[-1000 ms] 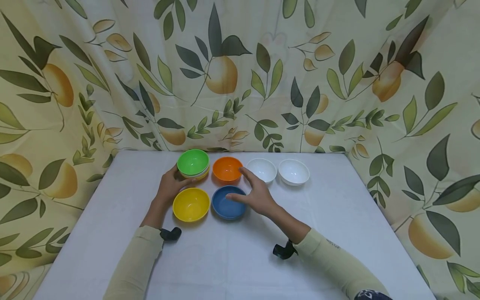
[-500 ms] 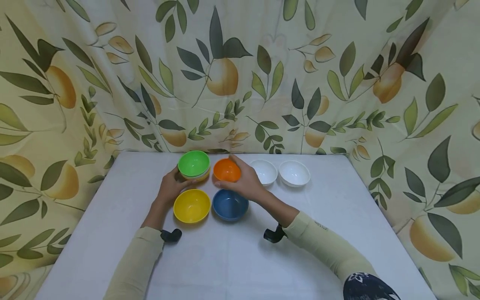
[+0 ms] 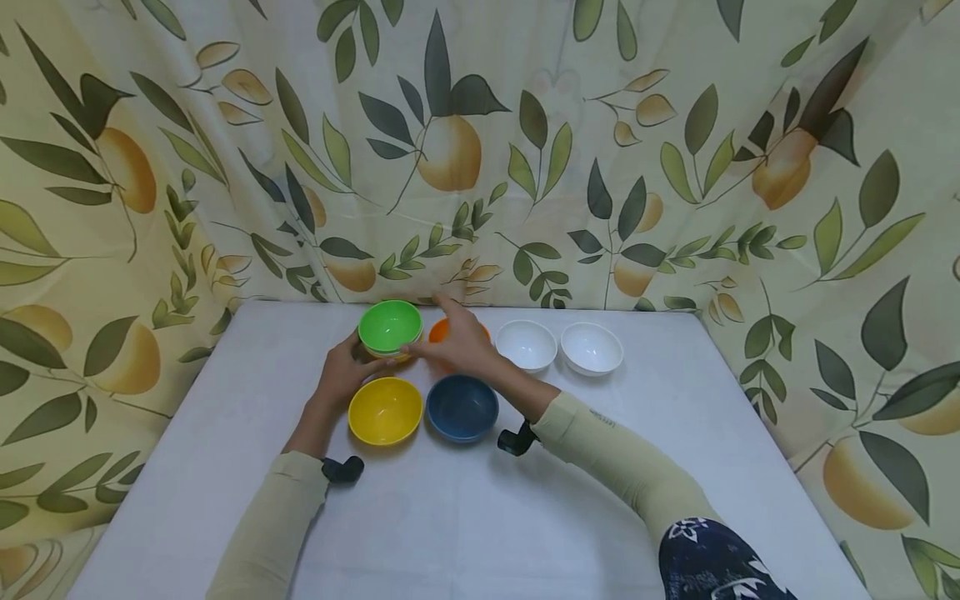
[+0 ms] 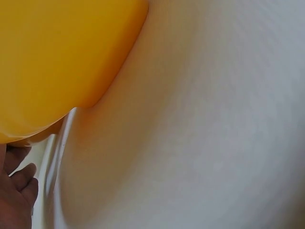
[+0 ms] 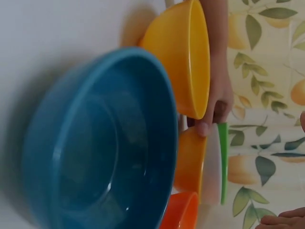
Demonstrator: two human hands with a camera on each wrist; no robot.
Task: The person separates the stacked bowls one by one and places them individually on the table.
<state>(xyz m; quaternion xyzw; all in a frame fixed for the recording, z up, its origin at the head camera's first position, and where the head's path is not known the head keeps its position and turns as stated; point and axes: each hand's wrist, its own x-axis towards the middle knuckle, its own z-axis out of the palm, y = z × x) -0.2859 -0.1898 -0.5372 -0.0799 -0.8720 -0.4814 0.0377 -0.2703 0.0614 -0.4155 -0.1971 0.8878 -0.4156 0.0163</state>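
On white tabletop (image 3: pixel 465 517), toward far edge: stack of bowls with green bowl (image 3: pixel 390 326) on top, white and yellow-orange bowls nested under it, seen edge-on from right wrist view (image 5: pixel 209 162). Left hand (image 3: pixel 341 372) at left side of stack, fingers curled round its lower rim, thumb tip against yellow-orange bowl just under green rim (image 5: pixel 203 128); gripping stack. Right hand (image 3: pixel 457 337) reaching across orange bowl (image 3: pixel 439 331), covering most of it, fingers fairly straight, fingertips at right edge of green bowl; palm down, holding nothing visible, contact with orange bowl not clear. Only fingertips of right hand at corner of right wrist view (image 5: pixel 281 220).

Near row: yellow bowl (image 3: pixel 385 409) just below left hand, blue bowl (image 3: pixel 462 407) beside it on right, under right forearm; both upright, rims close but apart. Blue bowl fills right wrist view (image 5: pixel 95 143), yellow bowl behind it (image 5: pixel 183 57). Left wrist view mostly yellow bowl underside (image 4: pixel 62 57) and tabletop cloth, part of hand at lower left (image 4: pixel 16 191).

Right of orange bowl: two white bowls (image 3: pixel 527 343) (image 3: pixel 591 347) side by side, upright, apart from both hands.

Behind and at sides: curtain (image 3: pixel 675 150) with leaf and fruit print. Both arms in pale sleeves, small black camera at each wrist (image 3: pixel 517 438).
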